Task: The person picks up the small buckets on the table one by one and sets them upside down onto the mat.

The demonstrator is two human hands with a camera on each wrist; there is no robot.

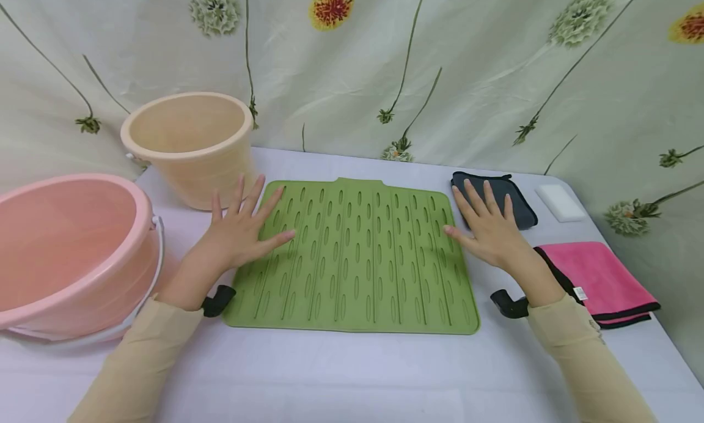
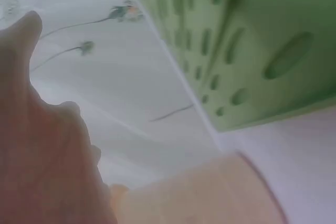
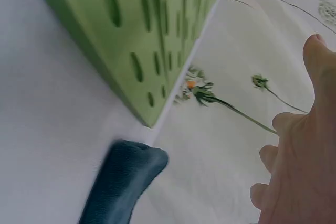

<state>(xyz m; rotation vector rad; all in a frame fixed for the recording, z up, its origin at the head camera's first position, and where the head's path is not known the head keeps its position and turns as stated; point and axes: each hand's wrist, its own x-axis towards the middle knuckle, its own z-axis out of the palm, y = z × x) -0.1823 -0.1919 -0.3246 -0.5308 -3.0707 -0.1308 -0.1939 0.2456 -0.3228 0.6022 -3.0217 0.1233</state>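
A green ribbed silicone mat [image 1: 352, 261] with oval dents lies flat on the white table. My left hand [image 1: 235, 235], fingers spread, is over the mat's left edge, in front of the beige bucket [image 1: 217, 166]. My right hand [image 1: 491, 235] is spread at the mat's right edge, its fingertips in front of a dark folded cloth [image 1: 519, 206]. Neither hand holds anything. Both wrist views show the hands off to one side of the mat, with the thumbs held out; whether they touch anything cannot be told.
A pink bucket [image 1: 145, 239] with a white handle stands at the left. On the right lie a folded pink cloth [image 1: 605, 273] with black edging and a white block [image 1: 561, 203], perhaps a sponge. A flowered curtain [image 1: 473, 105] hangs behind the table.
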